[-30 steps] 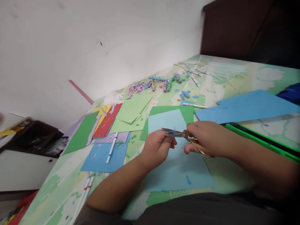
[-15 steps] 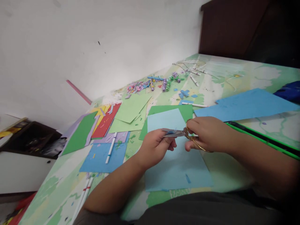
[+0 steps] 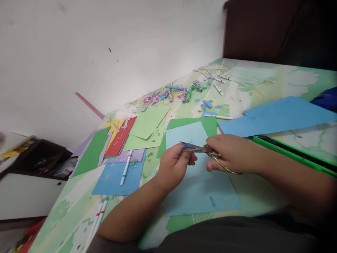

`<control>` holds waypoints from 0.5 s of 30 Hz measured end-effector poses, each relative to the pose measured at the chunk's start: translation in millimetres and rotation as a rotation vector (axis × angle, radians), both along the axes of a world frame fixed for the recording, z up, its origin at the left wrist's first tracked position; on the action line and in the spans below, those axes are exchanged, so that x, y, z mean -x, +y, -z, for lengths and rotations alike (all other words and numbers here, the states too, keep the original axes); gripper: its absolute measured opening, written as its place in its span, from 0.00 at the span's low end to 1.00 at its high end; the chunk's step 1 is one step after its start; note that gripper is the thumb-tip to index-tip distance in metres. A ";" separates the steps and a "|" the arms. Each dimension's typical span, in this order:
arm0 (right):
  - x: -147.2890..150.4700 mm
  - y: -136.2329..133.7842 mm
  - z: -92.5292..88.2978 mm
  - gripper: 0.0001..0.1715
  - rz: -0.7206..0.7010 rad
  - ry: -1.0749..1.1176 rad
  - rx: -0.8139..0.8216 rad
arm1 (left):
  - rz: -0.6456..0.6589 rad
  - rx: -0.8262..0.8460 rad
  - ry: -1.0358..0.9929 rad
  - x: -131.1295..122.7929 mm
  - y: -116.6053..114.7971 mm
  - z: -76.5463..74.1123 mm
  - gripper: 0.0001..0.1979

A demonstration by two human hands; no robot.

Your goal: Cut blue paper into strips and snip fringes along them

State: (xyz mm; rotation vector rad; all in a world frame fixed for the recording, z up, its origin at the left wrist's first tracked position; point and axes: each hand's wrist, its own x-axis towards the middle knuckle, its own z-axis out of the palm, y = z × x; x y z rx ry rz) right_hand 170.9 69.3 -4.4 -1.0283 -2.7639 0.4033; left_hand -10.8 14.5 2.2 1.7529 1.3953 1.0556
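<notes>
Left hand pinching small blue paper piece between thumb and fingers, right hand gripping gold-handled scissors by the loops, blades slightly parted at the piece, both above light blue sheet overlapping a dark green sheet on the table.

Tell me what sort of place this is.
Probably a room in a home, with a patterned surface used as a craft spot. Signs: scissors in the right hand, a red sheet among other coloured ones, and a heap of small cut scraps.
</notes>
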 end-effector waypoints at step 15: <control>2.0 -2.2 2.5 0.28 0.012 -0.014 -0.042 | 0.018 -0.143 0.217 -2.9 -1.7 -1.3 0.14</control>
